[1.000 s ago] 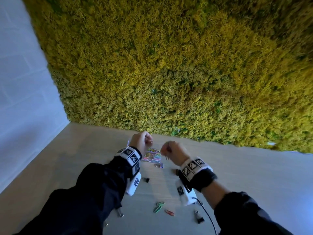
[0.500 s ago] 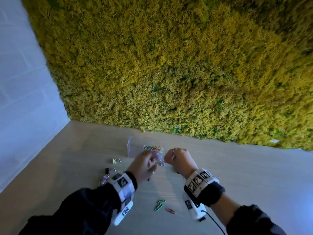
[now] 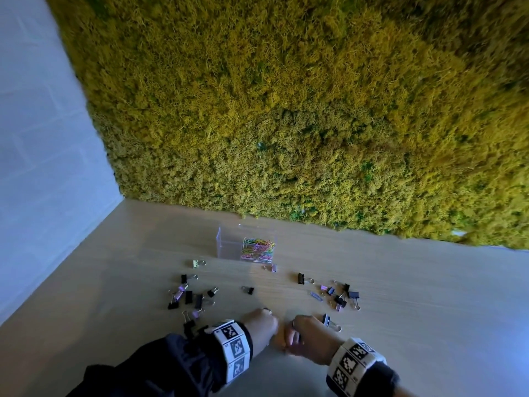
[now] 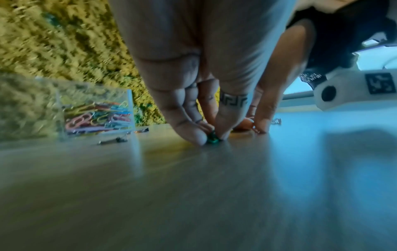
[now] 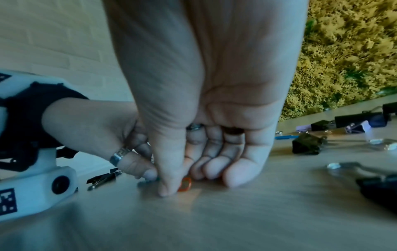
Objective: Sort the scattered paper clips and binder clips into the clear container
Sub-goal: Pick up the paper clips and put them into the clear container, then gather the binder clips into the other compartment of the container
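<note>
The clear container [image 3: 229, 247] stands on the wooden table near the moss wall, with coloured paper clips [image 3: 257, 249] piled in its right side; it also shows in the left wrist view [image 4: 94, 108]. Both hands are down on the table close to me, side by side. My left hand [image 3: 264, 325] pinches a green paper clip [image 4: 212, 139] between thumb and fingertip on the tabletop. My right hand [image 3: 303, 335] pinches a red paper clip [image 5: 185, 184] against the table, its other fingers curled.
Black and lilac binder clips lie in a left cluster [image 3: 189, 296] and a right cluster [image 3: 339, 296]. A lone black binder clip [image 3: 248, 289] sits in the middle, another [image 3: 329, 320] beside my right hand. A blue paper clip [image 3: 315, 296] lies near the right cluster. The moss wall [image 3: 286, 110] backs the table.
Both hands have come back from the container toward me and dropped onto the green and red paper clips near the table's front. The head view has tilted down.
</note>
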Motion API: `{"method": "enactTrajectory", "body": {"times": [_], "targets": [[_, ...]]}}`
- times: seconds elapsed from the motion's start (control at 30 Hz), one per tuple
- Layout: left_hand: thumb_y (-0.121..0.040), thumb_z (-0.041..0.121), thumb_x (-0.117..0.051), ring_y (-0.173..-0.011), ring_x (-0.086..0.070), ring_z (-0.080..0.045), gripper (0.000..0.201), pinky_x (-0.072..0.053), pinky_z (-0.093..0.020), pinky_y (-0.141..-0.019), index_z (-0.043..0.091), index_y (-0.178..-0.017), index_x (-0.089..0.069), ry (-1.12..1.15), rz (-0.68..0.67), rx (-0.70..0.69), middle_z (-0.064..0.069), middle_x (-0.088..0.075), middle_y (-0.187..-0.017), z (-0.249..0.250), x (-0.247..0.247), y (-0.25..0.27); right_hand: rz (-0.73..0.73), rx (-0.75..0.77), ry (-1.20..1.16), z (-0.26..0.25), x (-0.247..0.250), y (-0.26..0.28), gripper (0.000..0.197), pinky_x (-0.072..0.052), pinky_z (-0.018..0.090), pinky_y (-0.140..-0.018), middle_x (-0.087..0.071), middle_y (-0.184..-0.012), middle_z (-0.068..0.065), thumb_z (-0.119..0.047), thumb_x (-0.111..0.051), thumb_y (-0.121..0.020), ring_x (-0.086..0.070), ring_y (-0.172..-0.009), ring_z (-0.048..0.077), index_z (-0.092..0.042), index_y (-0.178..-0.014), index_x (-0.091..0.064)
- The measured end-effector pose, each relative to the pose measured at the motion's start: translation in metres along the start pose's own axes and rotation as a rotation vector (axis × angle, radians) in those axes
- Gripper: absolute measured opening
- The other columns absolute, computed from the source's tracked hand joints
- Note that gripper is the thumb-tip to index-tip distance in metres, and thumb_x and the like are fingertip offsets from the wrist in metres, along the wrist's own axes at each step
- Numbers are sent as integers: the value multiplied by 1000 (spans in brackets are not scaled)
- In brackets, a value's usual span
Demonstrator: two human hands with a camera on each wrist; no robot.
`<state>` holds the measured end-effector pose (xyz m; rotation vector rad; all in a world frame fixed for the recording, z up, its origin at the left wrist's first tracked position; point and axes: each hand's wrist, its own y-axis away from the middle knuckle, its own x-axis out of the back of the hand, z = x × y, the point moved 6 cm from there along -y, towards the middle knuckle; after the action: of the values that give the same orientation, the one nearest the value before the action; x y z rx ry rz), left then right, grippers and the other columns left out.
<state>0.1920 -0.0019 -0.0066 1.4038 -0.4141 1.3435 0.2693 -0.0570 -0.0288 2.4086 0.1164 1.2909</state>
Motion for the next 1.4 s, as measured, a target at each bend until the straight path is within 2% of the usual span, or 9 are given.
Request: {"method": "enactTrajectory", "body": {"times": [0.23,0.33,0.47,0.87,1.03,1.13,1.23,1.3,1.4], "targets": [[-85,0,-48,-105,-59,-28,25,-43,-22,-80,-1,-107,-60,257,94,-97,-18,-63,-114,-18,16,-1,101,-10,3,-2,30,-3,12,-53,28,-74,-53,-67,-12,-17,-57,-81,-53,-70,8,-24,-72,-57],[-80,-8,-53,-93,-61,-20,27,-37,-4,-64,-1,-105,-60,530,449,-37,-15,-67,-105,-56,79,-5,422,36,61,-18,86,-18,11,-42,5,-52,-56,-65,-10,-29,-50,-83,-50,-48,-7,-27,-72,-49],[-83,3,-60,-79,-58,-11,18,-50,-22,-75,7,-100,-60,618,830,98,4,-61,-88,-88,151,-16,692,18,-138,-37,142,-47,4,-38,-5,-56,-67,-79,0,-11,-62,-84,-50,-59,-5,-9,-84,-66],[-90,15,-51,-104,-51,-20,39,-39,-19,-80,6,-127,-45,766,824,285,-7,-51,-125,-174,118,11,611,-293,-217,63,149,-28,27,-40,41,-103,-56,-126,8,-30,-43,-95,-52,-115,23,-22,-116,-58],[-89,44,-50,-131,-38,-30,63,-34,-40,-108,15,-140,-29,531,319,635,-14,-37,-145,-233,34,27,281,-604,66,123,108,16,44,-34,37,-104,-29,-147,6,-32,-34,-97,-34,-129,29,-27,-141,-31],[-89,38,-53,-126,-43,-30,50,-37,-34,-102,13,-132,-44,566,297,559,-13,-45,-138,-203,25,22,195,-429,-7,92,81,8,29,-44,22,-85,-61,-110,-2,-63,-38,-83,-55,-101,13,-53,-99,-60],[-93,25,-50,-123,-47,-28,39,-37,-33,-101,7,-127,-48,746,241,386,-12,-49,-133,-172,26,25,365,-247,-50,75,72,3,17,-45,13,-60,-66,-67,-12,-49,-55,-80,-53,-53,-8,-42,-84,-70],[-92,23,-49,-121,-45,-27,38,-34,-37,-104,10,-128,-47,753,316,377,-15,-47,-133,-178,33,38,424,-298,-83,65,77,19,31,-50,28,-83,-61,-99,1,-67,-52,-73,-60,-82,2,-47,-95,-61],[-91,26,-52,-120,-44,-26,47,-36,-34,-101,18,-134,-34,713,259,441,-16,-35,-142,-184,26,67,461,-451,-132,102,60,29,29,-47,34,-90,-44,-105,2,-40,-40,-94,-53,-95,16,-33,-122,-43]]}}
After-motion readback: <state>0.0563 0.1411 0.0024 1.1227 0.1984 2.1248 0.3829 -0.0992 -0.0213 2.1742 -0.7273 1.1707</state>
